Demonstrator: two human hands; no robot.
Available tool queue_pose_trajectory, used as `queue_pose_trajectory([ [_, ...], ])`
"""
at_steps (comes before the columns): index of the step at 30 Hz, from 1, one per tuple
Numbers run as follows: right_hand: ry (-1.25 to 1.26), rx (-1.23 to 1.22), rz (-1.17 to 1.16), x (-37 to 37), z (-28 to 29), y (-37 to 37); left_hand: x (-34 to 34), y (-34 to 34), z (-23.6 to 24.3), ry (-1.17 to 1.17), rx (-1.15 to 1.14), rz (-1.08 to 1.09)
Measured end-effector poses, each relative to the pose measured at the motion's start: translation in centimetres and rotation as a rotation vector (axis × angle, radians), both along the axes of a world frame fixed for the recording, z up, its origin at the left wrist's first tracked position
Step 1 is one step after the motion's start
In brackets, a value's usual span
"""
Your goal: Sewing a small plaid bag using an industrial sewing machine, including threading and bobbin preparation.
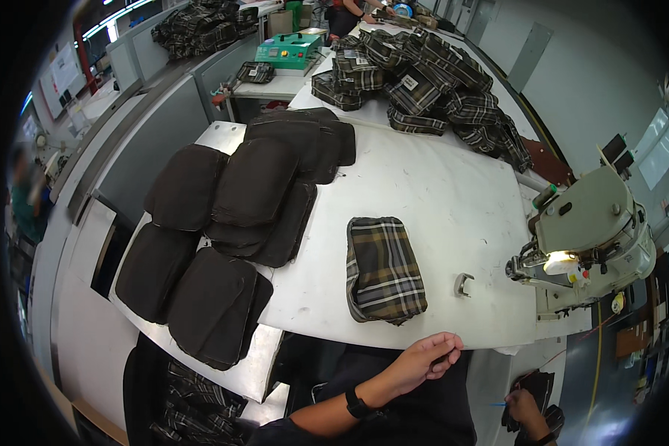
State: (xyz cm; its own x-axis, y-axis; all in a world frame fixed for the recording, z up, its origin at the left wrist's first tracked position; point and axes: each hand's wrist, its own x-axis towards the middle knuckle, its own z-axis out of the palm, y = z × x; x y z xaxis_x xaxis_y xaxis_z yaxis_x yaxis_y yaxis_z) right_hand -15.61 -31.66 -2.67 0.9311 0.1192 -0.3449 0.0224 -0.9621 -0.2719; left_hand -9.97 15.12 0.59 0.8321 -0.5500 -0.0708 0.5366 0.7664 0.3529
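My left hand [432, 357], with a black watch on its wrist, is at the table's front edge, fingers curled and pinched; whatever is between them is too small to make out. Just beyond it lies a plaid fabric piece [386, 267] in brown, black and white, beside a small metal bracket [462, 286]. My right hand [524, 409] is low at the right, closed on a thin blue tool [498, 404], over dark fabric pieces [535, 383]. A red thread runs from near it up toward the sewing machine [583, 223].
Several dark padded panels [253, 178] are stacked left on the white table [327, 297]. A plaid pile [416, 85] lies at the back, near a green device [282, 48]. A grey partition [137, 156] borders the left. Other people work at far left [26, 201] and back [346, 18].
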Motion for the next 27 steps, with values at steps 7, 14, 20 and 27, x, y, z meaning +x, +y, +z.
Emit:
queue_pose_trajectory([
  [7,0.214,-0.204,0.19,-2.6,-10.4,-2.1,-1.1,0.1,-0.4,-0.015,0.009,-0.023],
  [14,0.959,-0.975,0.657,2.5,-0.2,4.4,-2.3,-1.2,-1.1,-0.042,0.042,0.009],
  [20,0.664,-0.979,0.91,4.1,4.5,1.3,-2.4,-3.0,-1.0,-0.057,0.04,-0.033],
  [27,1.102,-0.835,1.223,7.0,0.2,1.7,-2.6,-5.0,-1.2,-0.041,0.088,-0.026],
])
